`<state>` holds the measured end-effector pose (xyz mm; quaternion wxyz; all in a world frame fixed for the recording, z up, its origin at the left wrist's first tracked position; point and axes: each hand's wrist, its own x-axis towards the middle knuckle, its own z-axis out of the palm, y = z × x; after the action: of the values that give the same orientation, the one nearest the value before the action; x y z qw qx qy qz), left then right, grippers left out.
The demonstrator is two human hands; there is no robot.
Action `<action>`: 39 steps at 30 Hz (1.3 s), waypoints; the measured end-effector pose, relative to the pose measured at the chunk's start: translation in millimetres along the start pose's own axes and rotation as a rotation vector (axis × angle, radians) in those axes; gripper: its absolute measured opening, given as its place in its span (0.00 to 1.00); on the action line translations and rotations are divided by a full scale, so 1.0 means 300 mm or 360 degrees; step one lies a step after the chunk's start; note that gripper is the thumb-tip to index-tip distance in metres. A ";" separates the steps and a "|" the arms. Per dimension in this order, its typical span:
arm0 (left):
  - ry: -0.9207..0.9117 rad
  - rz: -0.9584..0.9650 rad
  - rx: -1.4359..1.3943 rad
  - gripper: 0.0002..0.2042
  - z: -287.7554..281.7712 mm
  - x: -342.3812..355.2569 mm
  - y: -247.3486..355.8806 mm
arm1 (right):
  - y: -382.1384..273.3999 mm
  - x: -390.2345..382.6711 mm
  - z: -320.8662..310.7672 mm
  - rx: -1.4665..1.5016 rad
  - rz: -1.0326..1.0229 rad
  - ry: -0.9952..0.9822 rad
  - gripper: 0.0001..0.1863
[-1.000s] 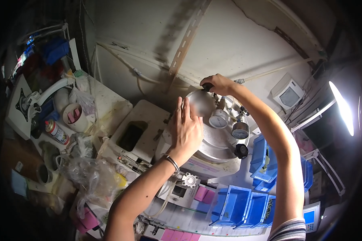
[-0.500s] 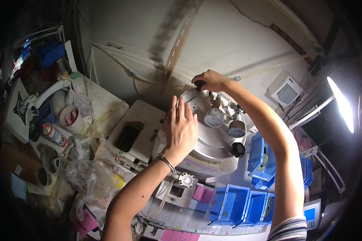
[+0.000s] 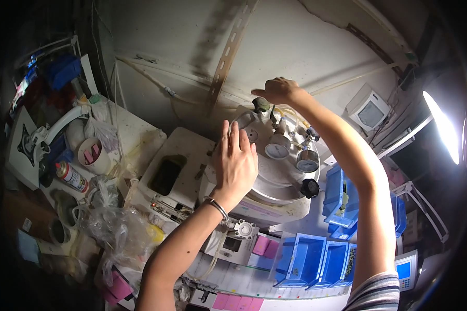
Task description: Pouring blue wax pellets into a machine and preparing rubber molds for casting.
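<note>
My left hand (image 3: 236,163) lies flat over the left side of a round silver metal lid (image 3: 275,186), fingers stretched out, with a metal bangle on the wrist. At the lid's far edge my right hand (image 3: 279,90) is raised just above a dark knob (image 3: 261,104), apart from it, with a finger pointing left and nothing visible in it. Two round pressure gauges, one in the middle (image 3: 277,149) and one to its right (image 3: 307,161), stand on the lid. A black lobed knob (image 3: 310,188) sits at the lid's right edge.
Blue plastic bins (image 3: 301,259) stand at the right front, near pink blocks (image 3: 264,246). A lit lamp (image 3: 441,127) hangs at the right. Clear plastic bags (image 3: 114,228), a spray can (image 3: 71,176) and a white bucket (image 3: 94,155) crowd the left. A hose (image 3: 150,80) runs along the wall.
My right hand has let go of the dark knob at the far edge and lifted off it, up and slightly right. The left hand stays over the lid; the view has shifted a little.
</note>
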<state>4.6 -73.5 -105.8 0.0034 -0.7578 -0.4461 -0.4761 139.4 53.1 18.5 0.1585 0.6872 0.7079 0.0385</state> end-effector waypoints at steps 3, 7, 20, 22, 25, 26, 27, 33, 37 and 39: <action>0.0020 0.0016 -0.0007 0.17 -0.004 0.006 0.023 | 0.083 0.079 0.131 -0.0127 -0.0748 0.0602 0.28; -0.0016 0.0008 -0.0041 0.17 0.000 -0.004 0.010 | -0.021 0.013 0.088 0.0171 -0.0029 0.0437 0.28; 0.0041 0.0033 -0.0085 0.15 0.006 0.003 0.018 | 0.039 0.112 0.110 -0.0028 -0.0623 0.0022 0.29; 0.0042 0.0017 -0.0088 0.15 -0.002 0.004 0.011 | 0.051 0.103 0.108 -0.0099 -0.0762 -0.0033 0.35; 0.0044 0.0013 -0.0114 0.16 -0.010 0.003 0.010 | 0.053 0.096 0.102 -0.0250 -0.0485 -0.0047 0.33; 0.0029 0.0002 -0.0070 0.16 -0.015 0.000 -0.002 | 0.004 0.054 0.060 0.0014 -0.0293 -0.0069 0.30; 0.0015 -0.0011 -0.0024 0.16 -0.022 -0.005 -0.014 | -0.021 0.050 0.061 0.0014 -0.0305 -0.0064 0.30; 0.0032 0.0024 -0.0095 0.16 0.001 0.006 0.018 | 0.084 0.072 0.139 -0.0197 -0.0862 0.0372 0.33; 0.0027 0.0019 -0.0063 0.16 -0.007 0.001 0.014 | 0.005 0.003 0.051 -0.0062 -0.0049 0.0364 0.28; 0.0022 0.0013 -0.0063 0.16 -0.010 0.004 0.011 | 0.060 0.036 0.115 -0.0204 -0.0211 0.0496 0.26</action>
<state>4.7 -75.8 -101.8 -0.0066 -0.7562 -0.4335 -0.4900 166.2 59.2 -11.3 0.0926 0.6131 0.7638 0.1790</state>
